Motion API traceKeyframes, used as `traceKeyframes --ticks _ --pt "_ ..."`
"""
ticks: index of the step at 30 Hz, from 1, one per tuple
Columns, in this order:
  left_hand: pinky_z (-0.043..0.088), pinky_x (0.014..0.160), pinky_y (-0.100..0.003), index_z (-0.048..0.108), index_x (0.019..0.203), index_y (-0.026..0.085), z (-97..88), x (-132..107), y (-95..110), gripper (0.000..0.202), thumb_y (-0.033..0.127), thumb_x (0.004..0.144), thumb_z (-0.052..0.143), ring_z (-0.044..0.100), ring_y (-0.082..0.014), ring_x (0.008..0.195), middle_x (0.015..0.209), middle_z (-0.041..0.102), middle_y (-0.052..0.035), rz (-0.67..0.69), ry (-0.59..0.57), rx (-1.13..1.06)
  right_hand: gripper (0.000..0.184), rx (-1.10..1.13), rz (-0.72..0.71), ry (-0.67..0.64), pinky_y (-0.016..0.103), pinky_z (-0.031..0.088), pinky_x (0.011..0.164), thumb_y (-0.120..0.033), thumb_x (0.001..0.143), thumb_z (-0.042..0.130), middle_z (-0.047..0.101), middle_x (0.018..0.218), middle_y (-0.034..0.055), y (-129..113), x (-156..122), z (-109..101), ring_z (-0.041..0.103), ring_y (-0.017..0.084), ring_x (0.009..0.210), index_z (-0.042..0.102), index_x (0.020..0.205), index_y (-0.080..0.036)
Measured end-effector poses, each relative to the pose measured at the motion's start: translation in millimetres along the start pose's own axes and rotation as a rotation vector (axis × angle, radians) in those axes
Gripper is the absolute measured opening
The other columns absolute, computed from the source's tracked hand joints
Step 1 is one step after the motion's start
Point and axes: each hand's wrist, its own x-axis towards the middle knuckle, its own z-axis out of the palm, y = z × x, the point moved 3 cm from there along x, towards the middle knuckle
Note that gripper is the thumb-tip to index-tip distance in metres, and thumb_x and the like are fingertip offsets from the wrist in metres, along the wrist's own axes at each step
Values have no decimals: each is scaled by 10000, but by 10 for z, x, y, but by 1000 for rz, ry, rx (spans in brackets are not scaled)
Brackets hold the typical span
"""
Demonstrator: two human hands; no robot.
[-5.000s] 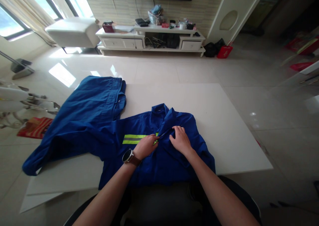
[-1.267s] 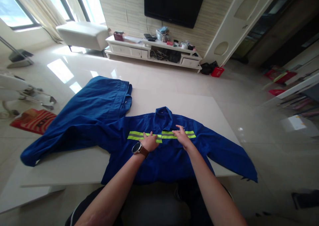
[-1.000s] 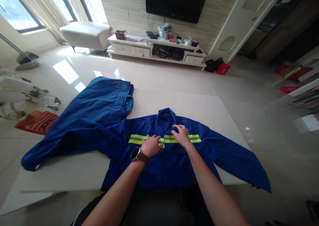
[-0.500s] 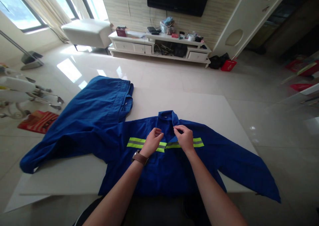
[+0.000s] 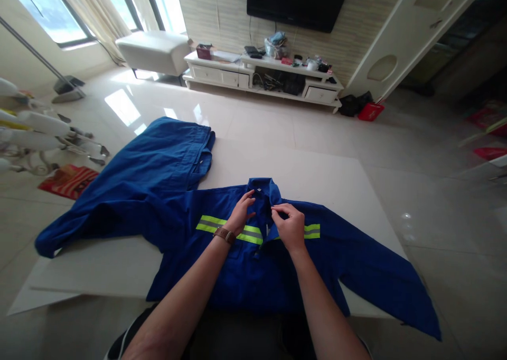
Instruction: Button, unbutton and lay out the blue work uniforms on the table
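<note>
A blue work jacket [image 5: 237,275] with yellow-green and grey reflective strips lies spread out, collar away from me and sleeves out to both sides. My right hand [image 5: 290,227] pinches the right front edge of the jacket just below the collar [image 5: 273,191] and holds it lifted, so the neck opening gapes. At the opening's left side my left hand [image 5: 240,214] rests with fingers apart near the collar, thumb toward the gap. A brown-strapped watch [image 5: 224,235] is on my left wrist. More blue clothing [image 5: 158,148] lies folded beyond the left sleeve.
The jacket lies on a white table [image 5: 317,175]. Past it stand a low white TV cabinet [image 5: 237,79] with clutter and a white bench [image 5: 154,51]. A red bag [image 5: 69,181] lies left on the floor, near a white metal rack [image 5: 43,127].
My left hand has moved up toward the collar and its fingers have spread. The right hand has pulled the front edge open a little more. The view has shifted slightly.
</note>
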Motion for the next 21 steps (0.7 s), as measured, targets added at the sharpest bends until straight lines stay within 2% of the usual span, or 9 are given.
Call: traceKeyframes --ticks 3,9,13,17,19,21 --pt "524 852 -314 605 1421 305 50 89 1 568 386 858 599 456 -307 1410 1567 487 -87 14 30 4 165 -29 5 -51 367 588 857 -241 847 639 786 886 46 21 -6 1 738 229 858 800 814 -245" --pt "488 727 -260 674 1324 277 102 216 -64 518 426 829 648 550 -281 1272 1529 538 -52 -73 85 -127 168 -26 -6 -92 362 593 840 -225 853 642 791 886 41 -33 16 -48 739 229 850 800 802 -252" --pt "463 693 -240 727 1179 211 32 261 -69 400 366 813 678 580 -252 1226 1432 618 -83 -67 124 -208 168 2 9 -103 358 590 843 -224 852 642 790 874 37 -26 37 -91 738 225 845 798 797 -250" --pt "485 751 -234 727 939 153 -37 292 -21 177 277 814 702 637 -222 1158 1301 695 -119 -22 100 -326 165 -14 15 -102 370 588 847 -238 852 641 790 880 41 23 47 -142 735 232 852 798 802 -253" --pt "506 788 -236 726 915 143 -80 311 -6 133 202 796 728 674 -190 1060 1181 736 -115 -24 121 -382 168 -37 17 -86 374 586 845 -240 851 637 787 872 41 54 49 -171 733 234 847 795 796 -254" --pt "527 816 -236 729 957 147 -145 325 4 185 135 774 753 690 -154 951 1048 753 -84 -41 183 -415 170 -61 23 -60 380 584 850 -238 851 632 784 869 42 91 54 -201 730 236 844 791 792 -252"
